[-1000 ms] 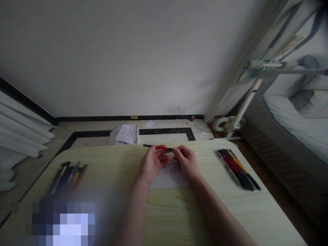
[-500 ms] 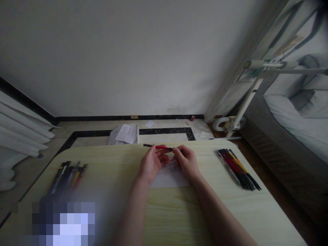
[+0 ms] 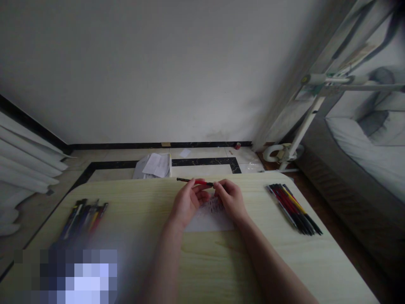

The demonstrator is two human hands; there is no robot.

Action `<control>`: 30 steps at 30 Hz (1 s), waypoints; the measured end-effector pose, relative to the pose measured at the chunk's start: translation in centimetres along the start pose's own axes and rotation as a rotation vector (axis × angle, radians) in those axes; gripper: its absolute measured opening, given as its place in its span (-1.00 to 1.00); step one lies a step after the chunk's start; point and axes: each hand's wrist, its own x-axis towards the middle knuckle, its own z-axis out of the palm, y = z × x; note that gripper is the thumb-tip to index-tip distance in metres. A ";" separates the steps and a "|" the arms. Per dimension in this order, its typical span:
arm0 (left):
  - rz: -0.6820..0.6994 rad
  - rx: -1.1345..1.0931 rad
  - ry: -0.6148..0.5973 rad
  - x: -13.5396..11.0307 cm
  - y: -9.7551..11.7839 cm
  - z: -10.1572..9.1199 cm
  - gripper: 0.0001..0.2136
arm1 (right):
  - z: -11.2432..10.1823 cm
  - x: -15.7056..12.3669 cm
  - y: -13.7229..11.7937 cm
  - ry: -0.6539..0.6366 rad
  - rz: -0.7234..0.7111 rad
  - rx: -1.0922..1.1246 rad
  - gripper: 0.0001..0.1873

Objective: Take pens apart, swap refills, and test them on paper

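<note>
Both my hands hold one red and black pen [image 3: 194,181] level above a white sheet of paper [image 3: 209,220] on the pale wooden table [image 3: 202,261]. My left hand [image 3: 186,202] pinches the pen's red middle. My right hand [image 3: 230,199] grips its right end with closed fingers. The paper carries scribbled marks between my hands.
A bundle of pens [image 3: 294,207], black, red and one yellow, lies on the table's right side. Another group of pens [image 3: 82,217] lies at the left. A blurred patch covers the near left corner. Papers [image 3: 155,165] lie on the floor beyond the table. A bed stands at the right.
</note>
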 end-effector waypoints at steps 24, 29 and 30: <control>0.035 0.033 0.012 -0.2 -0.2 0.0 -0.78 | -0.1 0.1 0.0 0.007 -0.029 0.040 -0.79; 0.038 0.027 0.017 -0.1 -0.3 0.0 -0.79 | 0.0 0.1 0.3 0.007 -0.014 0.076 -0.80; 0.035 0.030 0.022 -0.1 -0.3 0.0 -0.79 | 0.0 0.1 0.3 0.006 -0.012 0.085 -0.81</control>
